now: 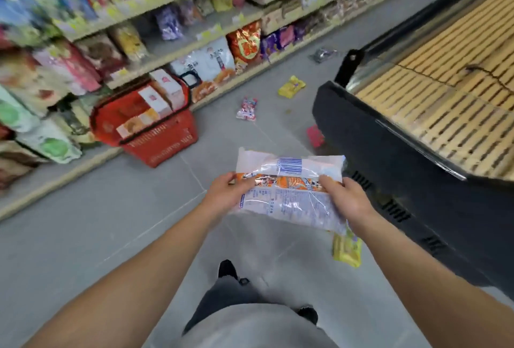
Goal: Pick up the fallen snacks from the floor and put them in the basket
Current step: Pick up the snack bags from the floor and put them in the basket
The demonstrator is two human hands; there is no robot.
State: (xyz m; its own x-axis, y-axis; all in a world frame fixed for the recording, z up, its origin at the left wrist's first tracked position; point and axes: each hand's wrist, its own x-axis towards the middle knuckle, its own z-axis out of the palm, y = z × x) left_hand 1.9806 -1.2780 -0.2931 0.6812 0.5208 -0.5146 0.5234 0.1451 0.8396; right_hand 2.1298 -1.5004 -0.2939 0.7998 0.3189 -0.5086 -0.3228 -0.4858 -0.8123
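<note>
A white and orange snack bag (289, 189) is held in front of me above the floor. My left hand (226, 193) grips its left edge and my right hand (343, 197) grips its right edge. The red basket (164, 141) stands on the floor to the left by the shelf, holding several boxes. More fallen snacks lie on the grey floor: a yellow pack (346, 249) under my right wrist, a pink and white pack (247, 108), another yellow pack (291, 86), a red pack (315, 136) by the freezer, and a grey pack (322, 54) further back.
Shelves full of snack bags (211, 33) run along the left side. A black chest freezer (389, 136) with a slatted cover fills the right. My feet in dark shoes (228, 268) stand on the grey tiled aisle between them.
</note>
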